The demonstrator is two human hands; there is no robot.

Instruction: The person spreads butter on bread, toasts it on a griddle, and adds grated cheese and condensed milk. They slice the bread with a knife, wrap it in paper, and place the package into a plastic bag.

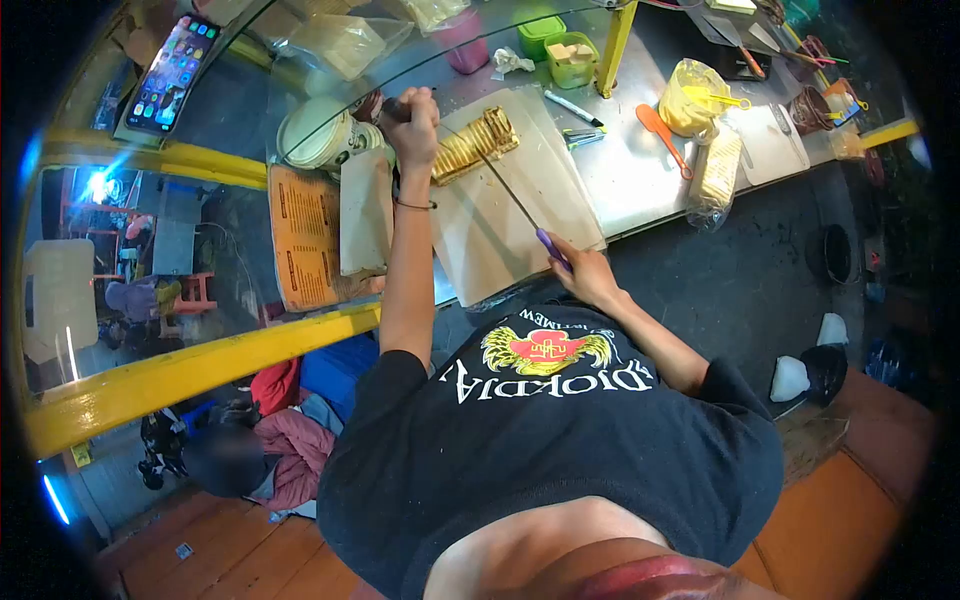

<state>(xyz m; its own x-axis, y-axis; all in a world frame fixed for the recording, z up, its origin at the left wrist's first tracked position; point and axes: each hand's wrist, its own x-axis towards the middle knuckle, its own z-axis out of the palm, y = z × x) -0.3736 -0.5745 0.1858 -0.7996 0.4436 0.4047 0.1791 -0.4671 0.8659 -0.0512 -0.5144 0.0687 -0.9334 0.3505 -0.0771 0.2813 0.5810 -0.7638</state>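
Observation:
My left hand point(415, 125) is closed around a dark handle, above the left end of a browned, ridged loaf point(475, 147). The loaf lies on brown paper point(500, 225) and appears cut into narrow strips. My right hand point(585, 270) grips the purple handle of a long thin knife point(512, 196), at the paper's right edge. The blade points up and left and crosses the middle of the loaf. What the left hand's tool ends in is hard to make out.
Left are a white tub point(315, 133), an orange menu point(303, 235) and a phone point(172, 75). Behind stands a green container point(572, 62) with pale blocks. Right are a marker point(573, 108), an orange spatula point(663, 140), a yellow-smeared tub point(692, 97) and a bagged loaf point(716, 172).

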